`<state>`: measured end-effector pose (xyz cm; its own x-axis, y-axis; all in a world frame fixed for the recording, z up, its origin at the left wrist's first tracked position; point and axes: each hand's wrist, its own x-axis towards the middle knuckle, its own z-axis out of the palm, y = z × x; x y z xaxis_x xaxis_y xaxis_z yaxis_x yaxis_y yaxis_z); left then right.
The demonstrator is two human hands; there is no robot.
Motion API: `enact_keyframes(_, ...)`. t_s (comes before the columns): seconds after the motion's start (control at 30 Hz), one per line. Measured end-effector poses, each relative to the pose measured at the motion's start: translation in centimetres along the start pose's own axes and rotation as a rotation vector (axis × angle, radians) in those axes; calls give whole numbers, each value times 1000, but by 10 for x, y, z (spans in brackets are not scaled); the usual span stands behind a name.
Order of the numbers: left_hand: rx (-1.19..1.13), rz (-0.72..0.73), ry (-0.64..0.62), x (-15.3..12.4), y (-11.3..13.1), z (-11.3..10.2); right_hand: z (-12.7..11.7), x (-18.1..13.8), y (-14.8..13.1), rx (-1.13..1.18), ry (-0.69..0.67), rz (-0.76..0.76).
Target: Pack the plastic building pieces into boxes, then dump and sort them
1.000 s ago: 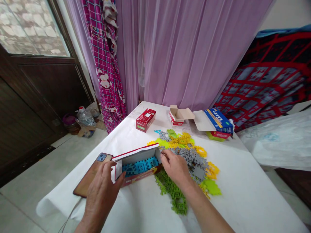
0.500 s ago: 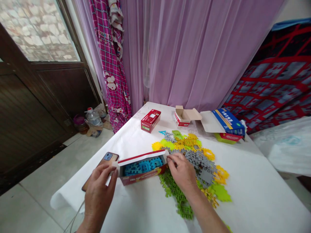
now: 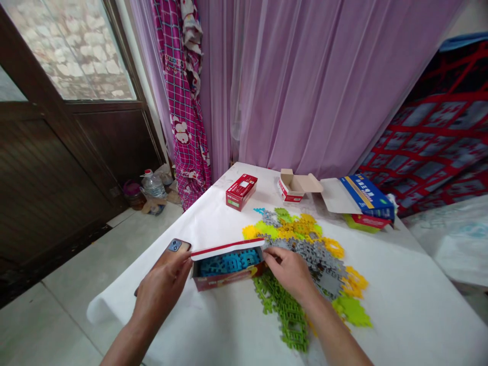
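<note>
A red cardboard box [image 3: 224,280] lies lengthwise on the table in front of me, packed with blue plastic building pieces [image 3: 231,263]. Its white lid flap with a red edge [image 3: 227,249] is tilted up along the far side. At the box's left end is my left hand [image 3: 163,277], its fingers closed on the corner near the lid. My right hand [image 3: 287,269] pinches the right end by the side flap; the fingertips partly cover that flap. Beside it spreads a heap of grey pieces [image 3: 324,262], with green pieces [image 3: 285,310] nearer to me.
A phone [image 3: 175,248] lies left of the box, partly behind my left hand. Farther back stand a closed red box [image 3: 241,191], an opened small box [image 3: 292,188] and a blue box [image 3: 368,195]. Yellow pieces [image 3: 301,226] lie among the heap. The table's left edge is close.
My left hand has moved up and inward against the box's left end, and the left side flap it held out no longer shows. My right hand stays at the right end. The view has shifted slightly.
</note>
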<state>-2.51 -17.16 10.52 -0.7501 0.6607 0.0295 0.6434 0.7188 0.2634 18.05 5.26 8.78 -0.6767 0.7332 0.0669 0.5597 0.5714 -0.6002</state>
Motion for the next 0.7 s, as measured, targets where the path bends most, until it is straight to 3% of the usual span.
enact_keyframes(0.17,-66,123,44,2,-4,6,-1,2,6,47,-34,-118)
enact_keyframes(0.3,-99,193,31,5,-2,10,-9,10,7,-4,-141,-216)
enact_keyframes(0.57,-75,122,-175,15,10,-3,-24,37,-8,-151,-406,-210)
enact_keyframes(0.7,-117,120,-246,24,8,-9,-25,49,-15,-230,-447,-203)
